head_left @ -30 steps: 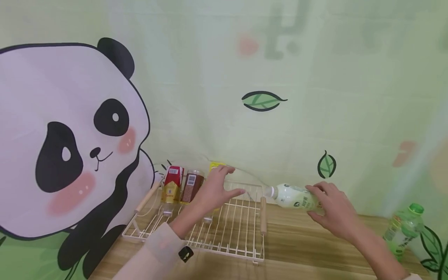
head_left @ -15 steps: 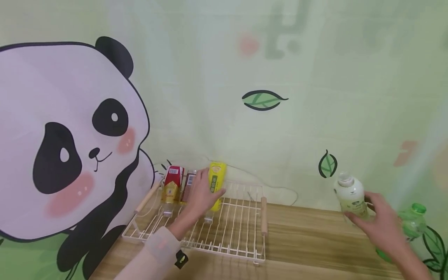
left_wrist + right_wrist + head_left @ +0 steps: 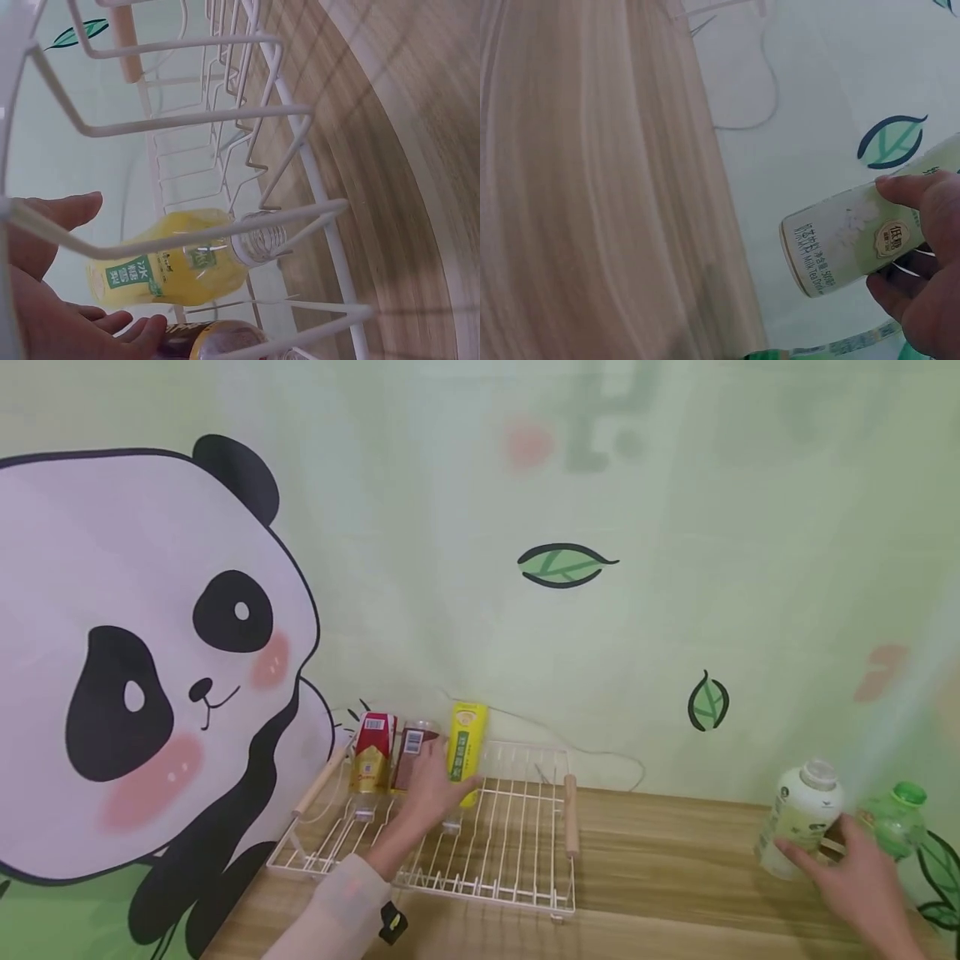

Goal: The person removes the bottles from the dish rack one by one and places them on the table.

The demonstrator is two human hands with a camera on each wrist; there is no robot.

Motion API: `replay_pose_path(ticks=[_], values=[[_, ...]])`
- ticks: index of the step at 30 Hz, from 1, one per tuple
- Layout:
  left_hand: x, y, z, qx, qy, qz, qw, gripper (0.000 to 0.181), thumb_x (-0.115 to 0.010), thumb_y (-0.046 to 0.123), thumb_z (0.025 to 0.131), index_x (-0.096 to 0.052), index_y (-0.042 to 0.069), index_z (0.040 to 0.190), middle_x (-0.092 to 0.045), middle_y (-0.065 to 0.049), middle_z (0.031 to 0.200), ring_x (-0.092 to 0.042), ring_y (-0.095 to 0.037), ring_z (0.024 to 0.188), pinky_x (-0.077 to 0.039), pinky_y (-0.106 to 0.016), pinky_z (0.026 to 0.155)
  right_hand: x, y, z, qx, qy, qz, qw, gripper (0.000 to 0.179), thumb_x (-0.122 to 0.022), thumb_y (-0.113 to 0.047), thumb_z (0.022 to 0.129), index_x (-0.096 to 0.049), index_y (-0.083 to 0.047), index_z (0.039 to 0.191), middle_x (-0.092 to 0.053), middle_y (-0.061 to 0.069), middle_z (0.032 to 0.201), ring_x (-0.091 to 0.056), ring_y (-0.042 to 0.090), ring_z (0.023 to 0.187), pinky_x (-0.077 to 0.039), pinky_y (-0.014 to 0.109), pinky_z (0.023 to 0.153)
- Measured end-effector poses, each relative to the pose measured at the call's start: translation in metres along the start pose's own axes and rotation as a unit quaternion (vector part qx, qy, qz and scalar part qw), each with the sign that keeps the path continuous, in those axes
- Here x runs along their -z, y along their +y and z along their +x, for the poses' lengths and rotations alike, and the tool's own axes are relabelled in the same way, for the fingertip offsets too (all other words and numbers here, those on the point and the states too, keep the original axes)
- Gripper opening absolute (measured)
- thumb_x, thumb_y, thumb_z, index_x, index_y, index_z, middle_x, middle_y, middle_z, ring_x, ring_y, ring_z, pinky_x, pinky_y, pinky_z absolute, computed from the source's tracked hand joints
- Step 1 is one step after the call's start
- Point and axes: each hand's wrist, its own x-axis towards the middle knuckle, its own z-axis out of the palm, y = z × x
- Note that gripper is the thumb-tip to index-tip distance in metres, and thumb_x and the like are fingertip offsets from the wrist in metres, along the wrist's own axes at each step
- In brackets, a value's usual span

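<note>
My right hand (image 3: 858, 877) grips a white and pale green milk tea bottle (image 3: 802, 818), neck up and slightly tilted; in the right wrist view, its base appears raised off the table. My left hand (image 3: 427, 789) is over the white wire rack (image 3: 525, 906), fingertips at a brown bottle (image 3: 414, 747) and thumb held apart. Whether those fingertips press on it is hard to tell. Just right of them a yellow bottle (image 3: 184, 259) stands neck down in the rack. A red and gold bottle (image 3: 372, 752) leans at the rack's left.
A green-capped clear green bottle (image 3: 900, 818) stands behind my right hand. Wooden handles (image 3: 571, 817) rise at the rack's sides. A small black object (image 3: 393, 922) is by my left sleeve. A panda-printed curtain (image 3: 450, 568) backs the wooden table (image 3: 667, 852).
My right hand has carried the milk tea bottle right, away from the rack, and turned it from lying sideways to nearly upright. My left hand has moved left, uncovering the yellow bottle.
</note>
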Motion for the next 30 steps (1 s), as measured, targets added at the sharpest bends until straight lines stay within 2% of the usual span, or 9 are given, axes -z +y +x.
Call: replay_pose_path(ticks=[8, 13, 21, 26, 30], values=[[-0.004, 0.003, 0.002, 0.013, -0.005, 0.009, 0.9999, 0.097, -0.085, 0.038, 0.091, -0.032, -0.004, 0.160, -0.046, -0.024, 0.148, -0.057, -0.035, 0.119, -0.056, -0.049, 0.093, -0.011, 0.020, -0.003, -0.021, 0.018, -0.001, 0.9996, 0.080, -0.076, -0.043, 0.099, -0.041, 0.014, 0.144, -0.050, 0.049, 0.135, -0.053, 0.067, 0.117, -0.045, 0.078, 0.087], [-0.007, 0.003, 0.006, 0.023, -0.012, -0.002, 0.9997, 0.097, -0.084, 0.037, 0.092, -0.029, -0.004, 0.161, -0.047, -0.025, 0.146, -0.060, -0.035, 0.115, -0.057, -0.050, 0.093, -0.015, 0.031, -0.003, -0.050, 0.002, -0.012, 0.9987, 0.083, -0.073, -0.046, 0.100, -0.038, 0.017, 0.142, -0.047, 0.051, 0.136, -0.050, 0.070, 0.118, -0.042, 0.080, 0.091], [-0.013, 0.001, 0.009, 0.044, -0.029, -0.017, 0.9985, 0.100, -0.083, 0.038, 0.093, -0.025, -0.002, 0.163, -0.047, -0.024, 0.145, -0.061, -0.035, 0.116, -0.058, -0.051, 0.094, -0.018, 0.041, -0.002, -0.090, -0.019, -0.034, 0.9952, 0.084, -0.071, -0.051, 0.100, -0.039, 0.016, 0.139, -0.047, 0.049, 0.137, -0.047, 0.070, 0.121, -0.037, 0.080, 0.098], [-0.016, 0.000, 0.010, 0.050, -0.033, -0.014, 0.9981, 0.095, -0.083, 0.033, 0.093, -0.027, -0.001, 0.162, -0.052, -0.023, 0.135, -0.063, -0.034, 0.109, -0.059, -0.051, 0.089, -0.018, 0.047, 0.000, -0.099, -0.032, -0.035, 0.9940, 0.083, -0.069, -0.050, 0.101, -0.039, 0.017, 0.138, -0.047, 0.050, 0.137, -0.047, 0.069, 0.121, -0.037, 0.080, 0.100], [-0.016, -0.001, 0.010, 0.056, -0.039, -0.008, 0.9977, 0.095, -0.082, 0.027, 0.093, -0.024, -0.003, 0.163, -0.052, -0.026, 0.137, -0.063, -0.037, 0.111, -0.058, -0.053, 0.092, -0.020, 0.049, 0.001, -0.105, -0.038, -0.034, 0.9931, 0.085, -0.069, -0.050, 0.101, -0.038, 0.019, 0.138, -0.045, 0.050, 0.138, -0.046, 0.069, 0.123, -0.037, 0.078, 0.102]])
